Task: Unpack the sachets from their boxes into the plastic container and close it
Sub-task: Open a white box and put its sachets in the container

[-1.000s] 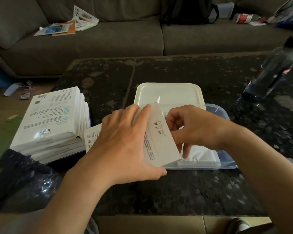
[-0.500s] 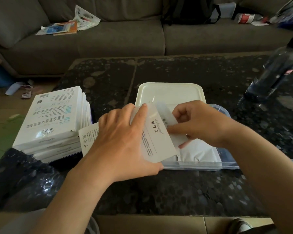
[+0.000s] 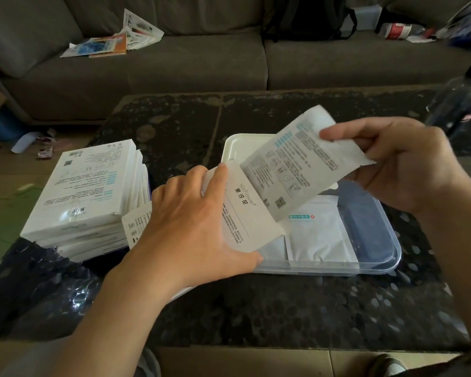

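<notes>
Grey sofa [image 3: 174, 63] at the back, dark speckled table [image 3: 283, 308] in front of it. Stack of white boxes [image 3: 87, 191] on the table's left side. Clear plastic container [image 3: 392, 257] sits centre-right, open, with white sachets [image 3: 318, 232] lying flat inside; its white lid [image 3: 234, 148] is just behind it. Left hand [image 3: 191, 221] grips an opened box [image 3: 245, 213], fingers wrapped over the top edge and thumb under, at the container's left end. Right hand [image 3: 400, 164] pinches one sachet [image 3: 297, 164] by its upper right end, tilted above the container. The sachet's lower end meets the box mouth, possibly still inside. Dark bottle [image 3: 457, 104] far right.
</notes>
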A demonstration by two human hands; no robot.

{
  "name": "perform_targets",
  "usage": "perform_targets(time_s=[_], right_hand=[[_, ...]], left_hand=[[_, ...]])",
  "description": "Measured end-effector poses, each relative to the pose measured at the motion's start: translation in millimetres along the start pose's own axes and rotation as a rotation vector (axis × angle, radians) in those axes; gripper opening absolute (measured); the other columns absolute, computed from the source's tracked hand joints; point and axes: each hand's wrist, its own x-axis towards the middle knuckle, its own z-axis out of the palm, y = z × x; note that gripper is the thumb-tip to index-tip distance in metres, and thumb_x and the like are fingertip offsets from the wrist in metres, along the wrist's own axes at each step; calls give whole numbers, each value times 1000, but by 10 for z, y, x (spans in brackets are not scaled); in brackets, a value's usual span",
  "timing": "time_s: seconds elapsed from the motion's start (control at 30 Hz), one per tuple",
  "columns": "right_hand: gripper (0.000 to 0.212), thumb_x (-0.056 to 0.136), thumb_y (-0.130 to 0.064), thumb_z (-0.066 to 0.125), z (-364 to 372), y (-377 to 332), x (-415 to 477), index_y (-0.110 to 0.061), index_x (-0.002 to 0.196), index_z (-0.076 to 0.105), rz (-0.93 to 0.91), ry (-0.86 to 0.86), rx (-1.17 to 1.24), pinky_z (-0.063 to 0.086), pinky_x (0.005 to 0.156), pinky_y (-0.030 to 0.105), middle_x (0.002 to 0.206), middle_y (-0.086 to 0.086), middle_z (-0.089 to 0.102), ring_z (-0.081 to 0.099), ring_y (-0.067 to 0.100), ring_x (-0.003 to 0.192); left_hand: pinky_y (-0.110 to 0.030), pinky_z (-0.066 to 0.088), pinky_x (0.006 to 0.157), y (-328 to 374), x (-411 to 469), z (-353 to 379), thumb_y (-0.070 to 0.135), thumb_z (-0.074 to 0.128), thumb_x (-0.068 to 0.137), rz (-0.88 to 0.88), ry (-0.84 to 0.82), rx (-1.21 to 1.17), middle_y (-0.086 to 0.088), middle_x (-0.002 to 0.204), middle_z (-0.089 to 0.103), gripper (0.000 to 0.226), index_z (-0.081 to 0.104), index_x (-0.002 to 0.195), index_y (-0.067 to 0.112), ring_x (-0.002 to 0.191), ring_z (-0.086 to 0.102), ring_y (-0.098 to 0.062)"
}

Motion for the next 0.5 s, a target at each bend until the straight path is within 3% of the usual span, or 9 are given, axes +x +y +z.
perform_targets(time_s=[0.07,0.1,0.17,0.27,0.37,0.5], right_hand=[[64,82,24,25,-20,-7,-20,-9,83,81,-56,-77,56,61,79,33,116,18,72,67,36,113],[60,84,24,35,-32,1,-14,-13,82,81,-89,-83,36,61,80,33,116,15,73,67,34,115],[28,80,2,63,-59,14,3,-19,81,82,-166,-60,-49,60,84,37,113,11,74,67,32,115],[6,74,-23,75,-104,48,28,-22,79,78,-254,-3,-160,56,94,47,113,13,71,65,34,118],[12,80,-33,77,-138,84,56,-29,91,77,-372,37,-192,51,102,50,113,6,68,63,28,118],[23,77,-41,70,-133,67,54,-30,97,74,-313,148,-271,58,92,35,109,-9,74,67,17,113]], left_hand=[[-40,20,122,21,-20,-65,90,70,58,3,16,-68,20,150,9,133,-11,151,42,142,16,-14],[-39,22,121,29,-33,-98,90,71,57,10,27,-109,23,147,11,129,-9,148,46,141,17,-11],[-39,26,118,37,-50,-140,92,68,51,18,39,-171,27,143,14,124,-5,143,51,138,20,-9],[-39,28,119,47,-68,-165,90,66,50,18,9,-218,29,141,16,118,-3,139,56,138,21,-8],[-38,29,118,33,-84,-186,88,72,52,21,-33,-240,29,142,17,117,-1,138,56,138,23,-7],[-39,38,114,-36,-106,-250,95,61,46,0,-138,-215,27,148,21,125,0,147,53,139,28,-7]])
